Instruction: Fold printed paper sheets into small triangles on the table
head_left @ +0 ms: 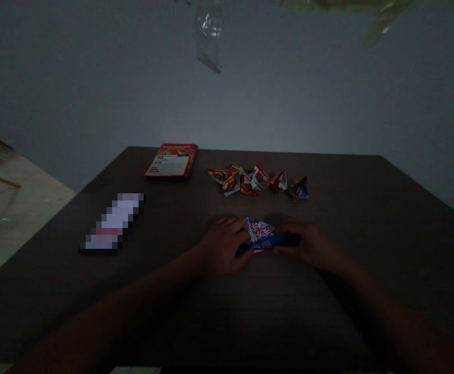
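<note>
1. Paper [262, 231], blue, white and red, sits just below centre in the head view, over the worktop [375, 208].
2. Your left grip [227, 246] holds its left side.
3. Your right grip [315, 243] pinches its right end.
4. Above centre, folded pieces [231, 183] cluster; upper left, a printed stack [171, 162]; farther left, below it, your phone [114, 223].

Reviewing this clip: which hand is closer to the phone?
The left hand. It grips the folded paper to the right of the phone; the right hand holds that paper's far side, farther from the phone.
</note>
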A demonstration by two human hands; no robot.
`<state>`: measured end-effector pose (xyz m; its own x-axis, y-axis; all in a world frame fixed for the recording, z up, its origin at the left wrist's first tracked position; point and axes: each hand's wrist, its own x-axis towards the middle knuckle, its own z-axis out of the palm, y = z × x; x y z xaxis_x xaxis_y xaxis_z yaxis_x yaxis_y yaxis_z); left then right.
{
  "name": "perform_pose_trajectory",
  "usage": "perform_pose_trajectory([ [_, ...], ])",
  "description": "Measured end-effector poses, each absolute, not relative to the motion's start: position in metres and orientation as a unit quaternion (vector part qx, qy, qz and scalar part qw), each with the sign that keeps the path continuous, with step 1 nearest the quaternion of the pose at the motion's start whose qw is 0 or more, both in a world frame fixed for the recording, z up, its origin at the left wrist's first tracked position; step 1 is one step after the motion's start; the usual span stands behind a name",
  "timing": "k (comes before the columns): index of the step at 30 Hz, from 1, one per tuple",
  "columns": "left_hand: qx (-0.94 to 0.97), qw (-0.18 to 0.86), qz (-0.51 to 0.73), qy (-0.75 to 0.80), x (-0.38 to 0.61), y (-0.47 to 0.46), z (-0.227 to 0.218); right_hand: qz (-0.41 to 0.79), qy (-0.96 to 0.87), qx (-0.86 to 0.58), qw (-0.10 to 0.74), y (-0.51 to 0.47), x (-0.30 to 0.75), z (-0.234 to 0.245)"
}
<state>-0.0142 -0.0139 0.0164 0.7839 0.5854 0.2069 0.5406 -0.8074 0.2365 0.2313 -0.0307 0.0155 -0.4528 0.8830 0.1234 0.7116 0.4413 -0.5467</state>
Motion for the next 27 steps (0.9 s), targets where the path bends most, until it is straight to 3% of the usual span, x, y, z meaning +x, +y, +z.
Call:
perform_pose_trajectory([
  [8, 0.944, 0.070, 0.137, 0.291, -0.014, -0.012, 0.017, 0.081, -0.876, -0.441, 0.176, -0.035, 0.222, 0.017],
  [27, 0.943, 0.045, 0.105, 0.313, -0.015, -0.011, 0.012, 0.108, -0.889, -0.416, 0.159, -0.029, 0.216, 0.012],
])
